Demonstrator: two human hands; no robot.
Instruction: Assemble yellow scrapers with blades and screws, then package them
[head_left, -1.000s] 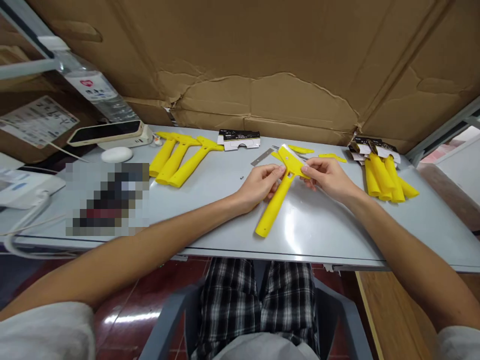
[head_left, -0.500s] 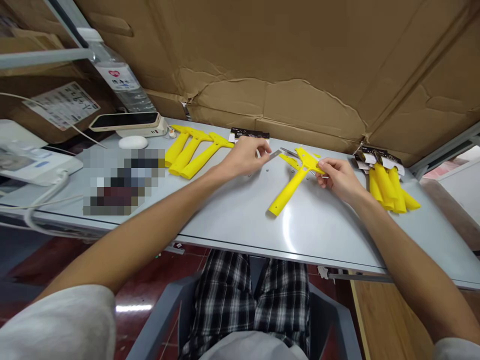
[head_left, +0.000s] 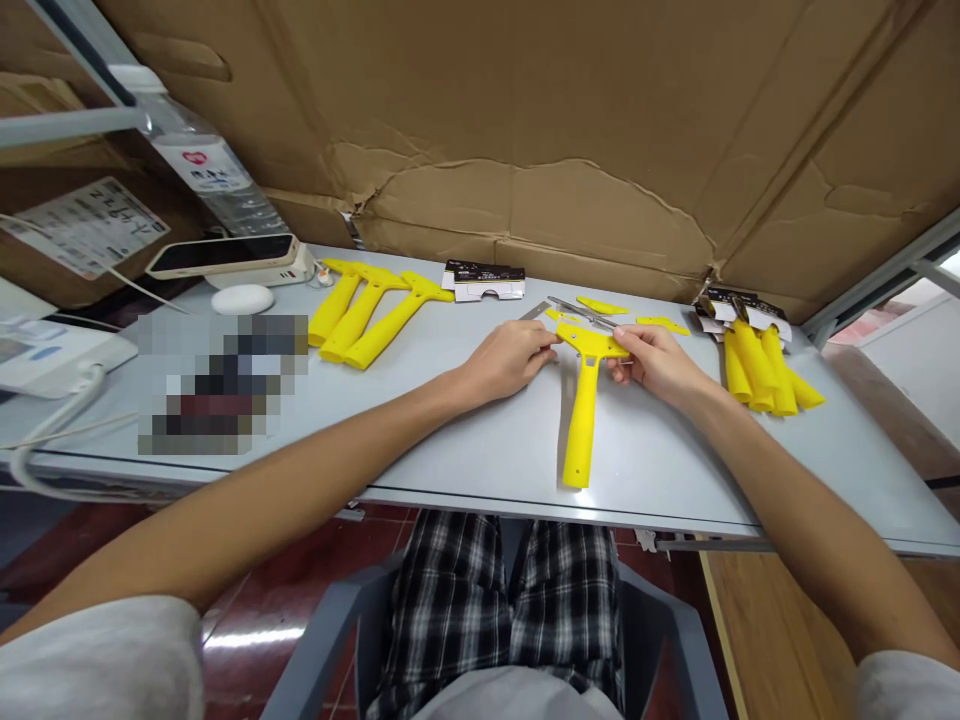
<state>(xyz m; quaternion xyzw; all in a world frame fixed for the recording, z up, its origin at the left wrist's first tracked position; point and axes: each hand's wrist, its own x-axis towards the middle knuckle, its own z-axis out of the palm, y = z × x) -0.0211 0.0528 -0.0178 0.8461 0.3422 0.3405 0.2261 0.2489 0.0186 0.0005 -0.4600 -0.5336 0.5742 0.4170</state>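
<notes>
A yellow T-shaped scraper [head_left: 581, 430] hangs just above the table, its handle pointing toward me and its wide head away. My left hand [head_left: 510, 360] is closed at the left end of the head, fingertips pinching the corner. At the other end, the thumb and fingers of my right hand [head_left: 656, 365] grip the head. A small screw shows in the head's left part. Just behind it lie thin metal strips, and two flat yellow pieces, one a yellow cover piece [head_left: 661, 326], rest farther back.
Several yellow scrapers [head_left: 386, 325] lie in a row at the left. More yellow handles [head_left: 757, 375] are bunched under cards at the right. A black-and-white card [head_left: 486, 282] lies at the back by the cardboard [head_left: 600, 220]. A phone [head_left: 221, 255] and water bottle [head_left: 210, 170] stand left.
My left hand has come right and nearer and now grips the scraper's head. The scraper has turned so its handle points straight toward me. Flat yellow pieces behind it now show.
</notes>
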